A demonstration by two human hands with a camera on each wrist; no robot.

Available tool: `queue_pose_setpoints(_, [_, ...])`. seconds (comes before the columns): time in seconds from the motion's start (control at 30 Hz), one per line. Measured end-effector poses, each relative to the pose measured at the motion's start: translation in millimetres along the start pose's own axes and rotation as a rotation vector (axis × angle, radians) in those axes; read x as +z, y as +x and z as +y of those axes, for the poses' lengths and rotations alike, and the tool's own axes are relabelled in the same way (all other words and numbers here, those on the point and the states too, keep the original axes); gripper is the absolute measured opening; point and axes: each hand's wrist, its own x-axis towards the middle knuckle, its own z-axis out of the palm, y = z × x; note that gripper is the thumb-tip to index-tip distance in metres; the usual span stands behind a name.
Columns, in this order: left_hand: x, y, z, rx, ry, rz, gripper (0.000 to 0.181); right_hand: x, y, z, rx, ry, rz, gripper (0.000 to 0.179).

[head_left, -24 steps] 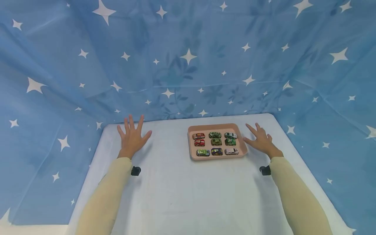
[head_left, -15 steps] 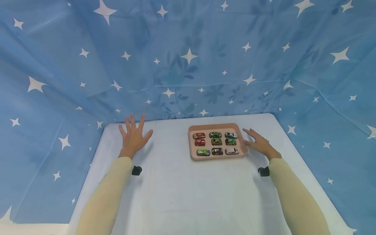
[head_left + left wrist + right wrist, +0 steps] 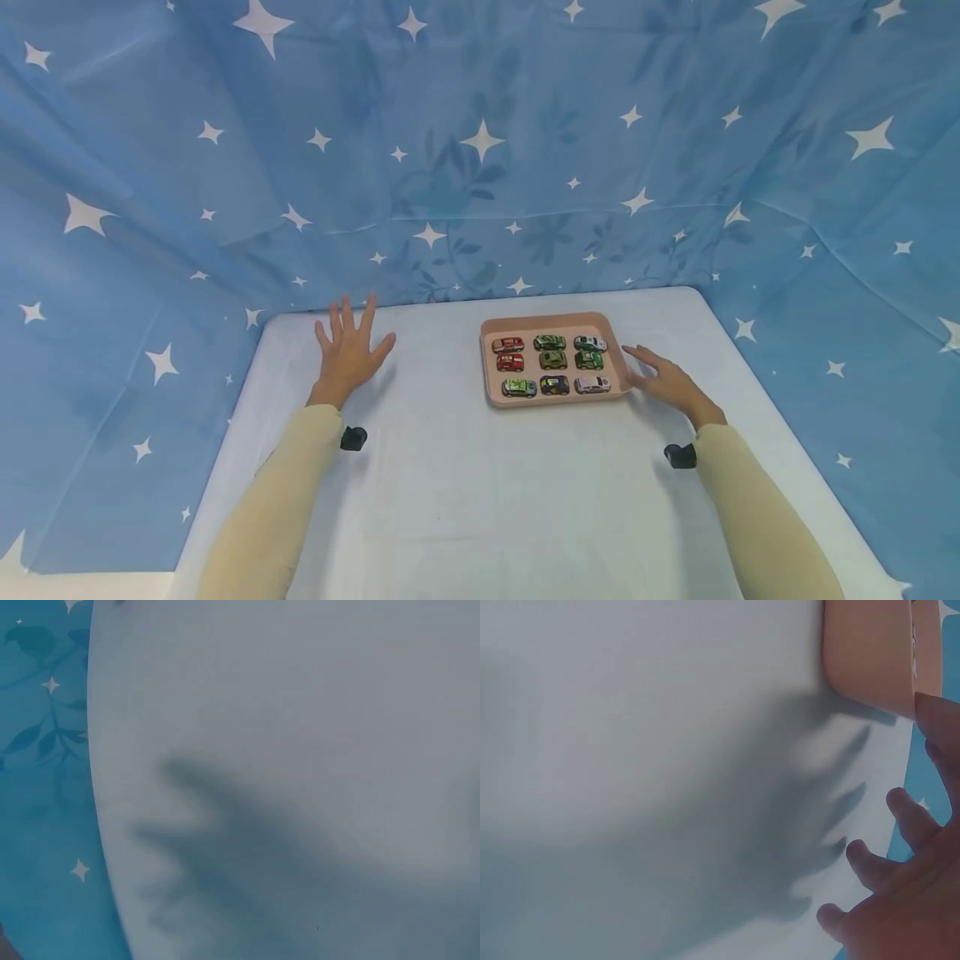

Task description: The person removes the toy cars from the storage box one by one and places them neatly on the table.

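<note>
Because the blue cloth [image 3: 337, 83] printed with pale stars rises behind and along both sides, it probably serves to screen off the work space. Within it lies the white surface [image 3: 480, 492], rounded at its far corners. Over this reach the cream left sleeve [image 3: 270, 508] and right sleeve [image 3: 765, 508]. Right of centre, toward the far edge, sits the peach tray [image 3: 551, 322], its raised rim likely meant to stop anything on wheels from rolling away.

Well apart from it, the left hand [image 3: 347, 358] is released and holds nothing, fingers fanned; the blurred shadow [image 3: 240, 832] in the left wrist view suggests that it is held clear of the surface. The right hand [image 3: 670, 385] also grasps nothing, fingers extended just beside the tray's right end; I cannot tell whether its thumb [image 3: 939, 715] touches the corner. Being outside the rim, it presumably leaves the contents undisturbed.

At the cuffs are a left black wrist piece [image 3: 353, 438] and a right black wrist piece [image 3: 680, 456]. Inside the tray, nine toy cars [image 3: 553, 360] stand in three rows of three, spaced perhaps for easy viewing: nearest are the silver car [image 3: 592, 385], the lime car [image 3: 519, 387] and, between them, the stubby dark blue car [image 3: 555, 385]
</note>
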Motion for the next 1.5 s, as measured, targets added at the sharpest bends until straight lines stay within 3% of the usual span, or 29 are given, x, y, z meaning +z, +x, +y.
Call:
queue_pose_setpoints(0.2, [-0.1, 1.6, 9.6, 0.049, -0.060, -0.036, 0.085, 5.4, -3.1, 5.6, -0.012, 0.021, 0.013, 0.075])
queue_pose_setpoints(0.43, [-0.8, 7.1, 27.0, 0.112, -0.132, -0.036, 0.084, 9.5, -4.3, 3.5, -0.025, 0.026, -0.001, 0.076])
queue_pose_setpoints(0.77, [-6.5, 11.7, 54.0, 0.189, -0.214, -0.045, 0.083, 13.2, -10.3, 6.0, 0.029, 0.059, -0.023, 0.093])
queue_pose_setpoints(1.2, [-5.1, 20.2, 88.7, 0.247, -0.358, -0.033, 0.082, 15.9, -9.6, 4.4, 0.055, 0.068, -0.014, 0.095])
queue_pose_setpoints(1.5, [10.0, 33.8, 110.0, 0.286, -0.425, -0.063, 0.082, 20.5, -10.5, 7.8, 0.051, 0.058, -0.006, 0.094])
